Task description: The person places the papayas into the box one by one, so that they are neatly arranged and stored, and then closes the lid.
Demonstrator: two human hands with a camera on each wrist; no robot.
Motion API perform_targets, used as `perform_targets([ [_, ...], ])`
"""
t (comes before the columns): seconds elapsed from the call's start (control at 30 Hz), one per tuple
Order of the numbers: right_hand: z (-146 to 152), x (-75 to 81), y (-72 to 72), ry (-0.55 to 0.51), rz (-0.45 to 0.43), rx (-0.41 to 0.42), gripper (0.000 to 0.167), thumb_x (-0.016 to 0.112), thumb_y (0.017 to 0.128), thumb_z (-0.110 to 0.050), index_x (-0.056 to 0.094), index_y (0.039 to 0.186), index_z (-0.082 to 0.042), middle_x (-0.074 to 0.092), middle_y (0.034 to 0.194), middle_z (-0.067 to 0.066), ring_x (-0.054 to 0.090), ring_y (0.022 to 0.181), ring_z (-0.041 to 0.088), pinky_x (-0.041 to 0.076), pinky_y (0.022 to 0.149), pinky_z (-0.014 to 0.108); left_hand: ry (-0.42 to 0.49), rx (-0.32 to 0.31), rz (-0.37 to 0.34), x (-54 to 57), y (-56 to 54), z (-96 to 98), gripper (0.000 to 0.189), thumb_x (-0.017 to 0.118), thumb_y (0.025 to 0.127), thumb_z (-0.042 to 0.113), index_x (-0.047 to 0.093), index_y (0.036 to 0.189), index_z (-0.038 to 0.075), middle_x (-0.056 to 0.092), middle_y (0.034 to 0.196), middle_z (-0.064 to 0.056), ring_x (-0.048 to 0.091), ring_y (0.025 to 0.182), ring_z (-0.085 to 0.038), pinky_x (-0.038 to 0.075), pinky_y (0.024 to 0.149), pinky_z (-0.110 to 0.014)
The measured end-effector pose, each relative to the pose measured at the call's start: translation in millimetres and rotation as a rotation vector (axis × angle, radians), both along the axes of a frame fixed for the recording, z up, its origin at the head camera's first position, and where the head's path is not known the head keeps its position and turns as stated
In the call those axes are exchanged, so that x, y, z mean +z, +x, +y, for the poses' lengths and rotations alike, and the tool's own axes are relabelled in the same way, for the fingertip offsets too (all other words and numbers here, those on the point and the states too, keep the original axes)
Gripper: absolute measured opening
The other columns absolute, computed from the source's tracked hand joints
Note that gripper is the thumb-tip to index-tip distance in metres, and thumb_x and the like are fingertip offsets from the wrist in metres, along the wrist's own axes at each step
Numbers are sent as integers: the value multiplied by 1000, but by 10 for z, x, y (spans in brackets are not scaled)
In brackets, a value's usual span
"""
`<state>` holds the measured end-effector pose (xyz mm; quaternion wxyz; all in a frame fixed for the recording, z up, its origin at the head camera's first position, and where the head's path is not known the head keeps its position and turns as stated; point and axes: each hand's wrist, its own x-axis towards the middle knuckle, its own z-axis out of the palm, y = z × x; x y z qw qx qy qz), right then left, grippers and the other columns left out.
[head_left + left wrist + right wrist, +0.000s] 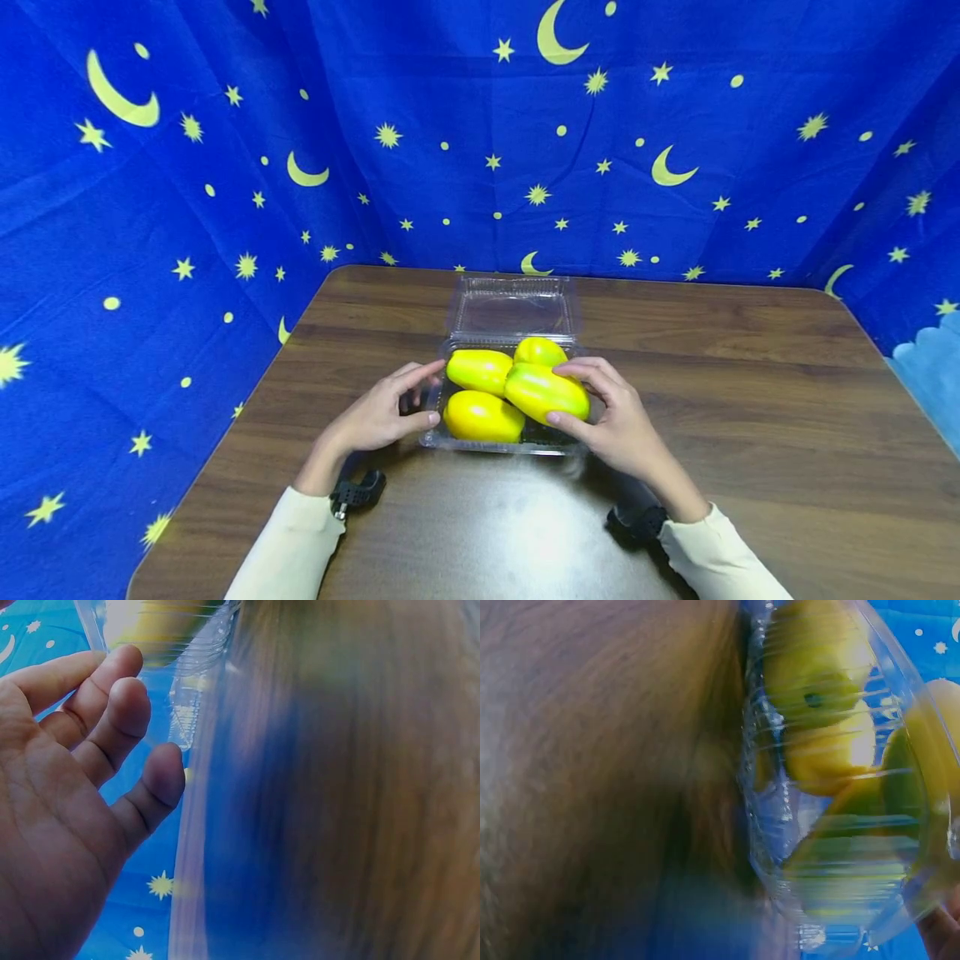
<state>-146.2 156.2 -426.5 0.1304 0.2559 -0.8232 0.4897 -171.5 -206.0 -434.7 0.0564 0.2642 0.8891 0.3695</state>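
Note:
Several yellow, mango-like fruits lie in a clear plastic clamshell box (498,447), its hinged lid (513,312) folded back. My right hand (618,421) holds the front-right fruit (542,392), greenish along its top, between thumb and fingers; it sits over the others' edges. Against the box's left side is my left hand (382,412), fingers spread and holding nothing; whether it touches the plastic I cannot tell. Nearest to it are the back-left fruit (480,371) and the front-left fruit (483,417). Another fruit (538,351) is partly hidden behind the held one.
The box stands on a brown wooden table (750,400) near its far edge. Blue cloth (450,108) with yellow moons and stars hangs behind and to the left. Dark wrist mounts (358,492) are strapped to both wrists.

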Motion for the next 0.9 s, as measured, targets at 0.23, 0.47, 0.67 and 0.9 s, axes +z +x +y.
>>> perform_targets([
  [0.23,-46,-57,-10,63,28,7,54,89,76,-22,66,124,-21,61,127,-2,58,118,12,50,97,21,5,-7,5,-2,2,-10,71,71,93,37,39,155,23,59,131,1,52,92,-17,45,73,-28],
  [0.47,-51,-102,-13,118,63,7,55,90,73,-29,67,123,-22,61,125,-5,59,118,13,45,102,22,5,-3,3,-5,0,-5,71,72,92,38,40,155,23,59,131,2,52,92,-17,45,73,-28],
  [0.67,-55,-106,-13,164,117,5,58,92,71,-30,66,122,-21,60,124,-4,59,117,14,47,102,27,4,-1,1,-7,-5,0,72,72,92,38,40,155,23,59,131,2,52,91,-17,45,73,-28],
  [0.9,-34,-98,-11,236,172,-5,59,93,70,-30,63,119,-15,61,121,-1,61,113,16,51,98,37,-9,3,-5,-5,-1,4,71,71,93,38,39,155,25,59,131,3,52,92,-17,45,73,-28],
])
